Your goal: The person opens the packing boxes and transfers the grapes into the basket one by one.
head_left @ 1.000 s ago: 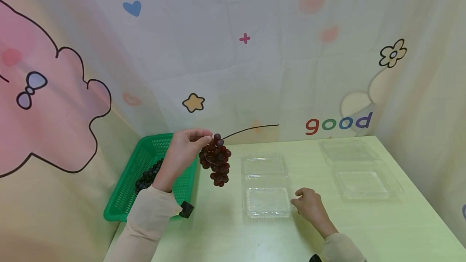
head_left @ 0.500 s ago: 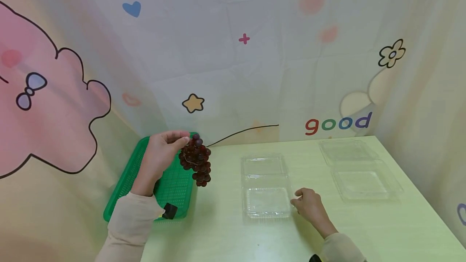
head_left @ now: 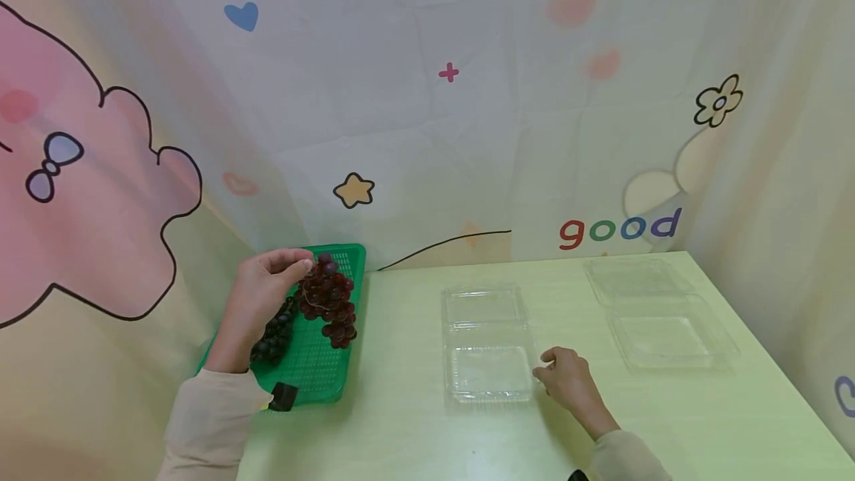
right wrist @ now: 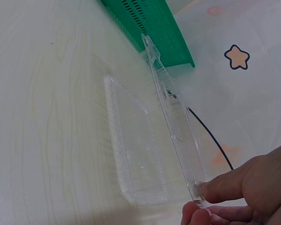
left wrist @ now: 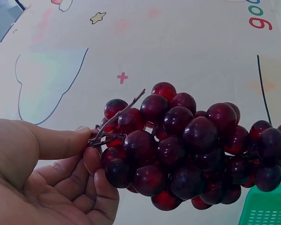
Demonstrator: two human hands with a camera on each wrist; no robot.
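My left hand (head_left: 262,294) pinches the stem of a bunch of dark red grapes (head_left: 329,301) between thumb and fingers. The bunch hangs in front of the green basket (head_left: 312,375); up close in the left wrist view, a thin bare twig (left wrist: 126,110) sticks up beside the thumb. Black grapes (head_left: 272,340) lie at the left in the basket, partly behind my left wrist. In the right wrist view my right hand (right wrist: 253,197) pinches the near edge of a clear plastic hinged container (right wrist: 178,126), which lies opened out on the table in the head view.
Another clear hinged container (head_left: 675,344) lies unfolded at the right of the pale table (head_left: 414,421). A printed curtain (head_left: 401,110) hangs directly behind the table. Between the basket and the nearer container is bare tabletop.
My left hand has carried the red grapes leftward, from beside the basket to over it. The black grapes show again past the wrist. My right hand and the containers have kept their places.
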